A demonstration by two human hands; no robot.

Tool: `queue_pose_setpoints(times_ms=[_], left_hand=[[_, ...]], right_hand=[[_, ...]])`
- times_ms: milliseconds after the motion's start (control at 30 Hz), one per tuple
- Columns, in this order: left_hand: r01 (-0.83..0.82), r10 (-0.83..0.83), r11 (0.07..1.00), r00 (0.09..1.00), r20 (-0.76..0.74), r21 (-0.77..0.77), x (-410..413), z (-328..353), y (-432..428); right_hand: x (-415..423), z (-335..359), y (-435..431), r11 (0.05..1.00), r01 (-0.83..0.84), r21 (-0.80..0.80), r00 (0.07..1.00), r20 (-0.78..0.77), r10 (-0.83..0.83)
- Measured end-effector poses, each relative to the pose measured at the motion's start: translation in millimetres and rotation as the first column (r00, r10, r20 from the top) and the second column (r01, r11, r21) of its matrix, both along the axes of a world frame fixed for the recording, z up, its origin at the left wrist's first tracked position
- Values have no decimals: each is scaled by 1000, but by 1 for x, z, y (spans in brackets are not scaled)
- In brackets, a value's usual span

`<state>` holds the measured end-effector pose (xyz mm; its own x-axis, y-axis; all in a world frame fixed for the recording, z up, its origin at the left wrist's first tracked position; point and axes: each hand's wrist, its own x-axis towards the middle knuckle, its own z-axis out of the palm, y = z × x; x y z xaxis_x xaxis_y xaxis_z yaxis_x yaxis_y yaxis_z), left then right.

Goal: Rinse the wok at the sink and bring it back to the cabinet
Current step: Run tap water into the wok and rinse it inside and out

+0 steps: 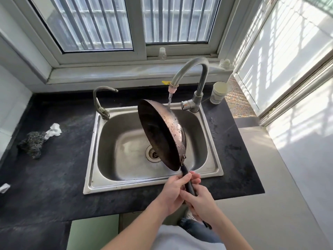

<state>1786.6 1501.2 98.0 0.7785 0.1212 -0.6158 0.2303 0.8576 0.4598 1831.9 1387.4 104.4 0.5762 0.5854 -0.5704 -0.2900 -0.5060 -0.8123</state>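
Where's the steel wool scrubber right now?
The scrubber lies on the dark counter left of the sink, touching a crumpled white tissue.

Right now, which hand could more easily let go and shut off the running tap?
The right hand, probably: the tap lever sits on the right of the sink, while the left hand can hold the wok.

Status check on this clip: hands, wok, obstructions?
Left hand and right hand both gripping wok handle. Wok tilted on edge over sink, tap running onto its back. Nothing blocking.
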Motion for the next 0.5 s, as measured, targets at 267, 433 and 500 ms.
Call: queue_pose_setpoints(times_ms=[267,433,500], left_hand=[[-15,17,998,999,-37,59,30,0,-12],[11,-8,998,999,-47,68,44,-1,-13],[12,-9,998,999,-48,67,49,-1,-13]], right_hand=[[22,-1,-9,999,32,-38,998,60,-30],[33,5,-9,995,83,-48,997,3,-82],[39,7,-7,994,97,-58,995,-13,-98]])
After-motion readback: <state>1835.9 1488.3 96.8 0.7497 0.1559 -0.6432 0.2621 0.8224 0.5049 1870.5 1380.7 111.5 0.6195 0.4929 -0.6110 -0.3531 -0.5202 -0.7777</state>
